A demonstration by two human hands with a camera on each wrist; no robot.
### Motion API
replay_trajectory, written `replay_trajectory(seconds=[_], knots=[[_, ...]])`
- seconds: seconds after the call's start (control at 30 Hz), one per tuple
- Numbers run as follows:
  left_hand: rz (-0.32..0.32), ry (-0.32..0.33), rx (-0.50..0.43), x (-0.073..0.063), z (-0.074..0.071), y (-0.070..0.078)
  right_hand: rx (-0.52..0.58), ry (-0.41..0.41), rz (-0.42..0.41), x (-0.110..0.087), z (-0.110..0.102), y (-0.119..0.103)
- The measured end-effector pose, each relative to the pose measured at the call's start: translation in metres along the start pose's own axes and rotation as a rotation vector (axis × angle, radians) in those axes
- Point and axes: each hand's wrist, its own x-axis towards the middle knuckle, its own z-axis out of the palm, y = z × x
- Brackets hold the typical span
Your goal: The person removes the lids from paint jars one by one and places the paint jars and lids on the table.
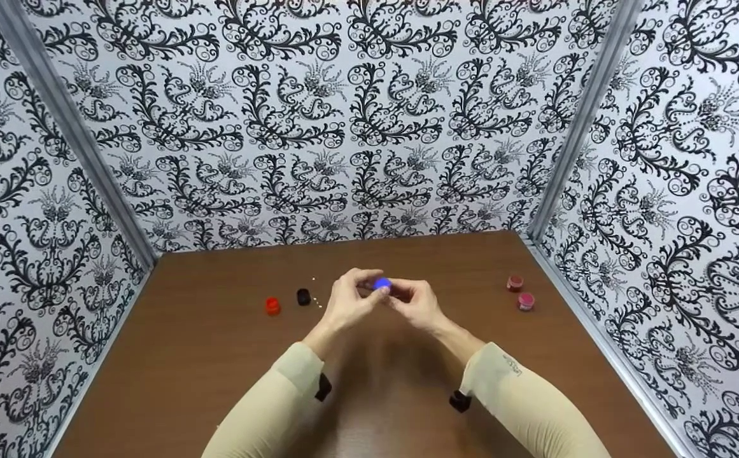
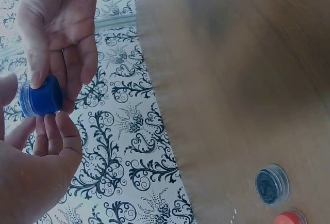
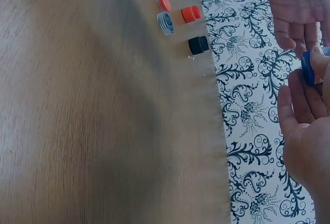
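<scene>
A small blue-lidded jar is held up between both hands, over the far part of the table. My left hand grips it from the left, thumb on the near side. From the right, my right hand pinches it too, thumb and fingertips against it. In the left wrist view the blue jar lies sideways, its clear end toward the left hand and the right hand's thumb on the blue part. The right wrist view shows only part of the blue jar, the rest covered by fingers.
On the wooden table, left of the hands, are a red jar and a black jar, with small white bits nearby. Two pinkish-red jars stand at the right. Patterned walls enclose the table's back and sides.
</scene>
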Motion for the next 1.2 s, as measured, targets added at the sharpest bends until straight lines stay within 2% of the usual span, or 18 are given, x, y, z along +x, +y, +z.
replay_trajectory(seconds=[0.13, 0.3, 0.57, 0.73, 0.9, 1.03, 1.1, 1.2], knots=[[-0.004, 0.025, 0.016, -0.002, 0.003, 0.000, 0.003, -0.005, -0.006, 0.000, 0.000, -0.001], [-0.015, 0.056, -0.009, -0.003, 0.007, 0.000, 0.009, 0.002, -0.013, 0.000, 0.000, 0.001], [-0.096, 0.117, -0.006, -0.003, 0.014, 0.000, -0.011, 0.021, -0.015, -0.001, 0.000, 0.001], [-0.120, 0.173, 0.011, -0.006, 0.019, 0.000, -0.009, 0.042, -0.021, -0.002, 0.000, 0.003], [-0.100, 0.210, 0.010, -0.005, 0.022, -0.001, 0.023, 0.029, -0.030, 0.000, -0.001, 0.004], [-0.109, 0.199, 0.001, -0.004, 0.022, -0.005, 0.027, 0.015, -0.021, 0.001, -0.003, 0.004], [-0.110, 0.165, -0.013, -0.005, 0.020, -0.005, 0.026, 0.006, -0.016, 0.000, -0.004, 0.004], [-0.062, 0.091, -0.032, -0.005, 0.015, -0.006, 0.029, -0.006, -0.018, -0.002, -0.006, 0.004]])
